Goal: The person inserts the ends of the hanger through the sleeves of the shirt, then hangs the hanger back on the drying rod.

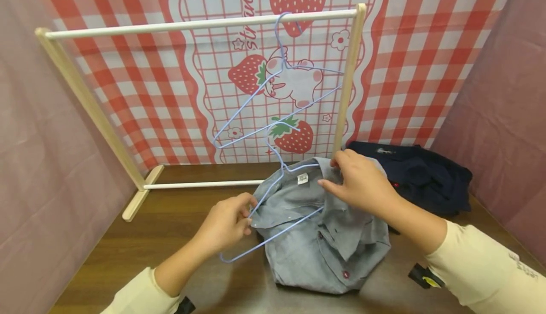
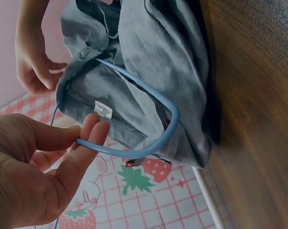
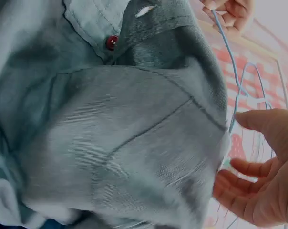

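A grey button-up shirt (image 1: 307,257) with a white neck label and dark red buttons is bunched up on the table. A light blue hanger (image 1: 273,239) lies partly inside its collar, its right arm under the cloth and its left end sticking out. My left hand (image 1: 226,221) pinches the hanger's left arm between thumb and fingers, as the left wrist view (image 2: 44,167) of that hand also shows. At the shirt's right shoulder, my right hand (image 1: 362,181) has thumb and fingers spread apart, fingertips against the cloth's edge; the right wrist view shows this hand (image 3: 263,171) from the side.
Behind stands a rack with a white top bar (image 1: 170,26) and wooden posts (image 1: 91,110). A second blue hanger (image 1: 251,98) hangs bare from the bar. Folded dark navy clothing (image 1: 431,176) lies at the right. A red-checked strawberry cloth (image 1: 396,67) covers the back.
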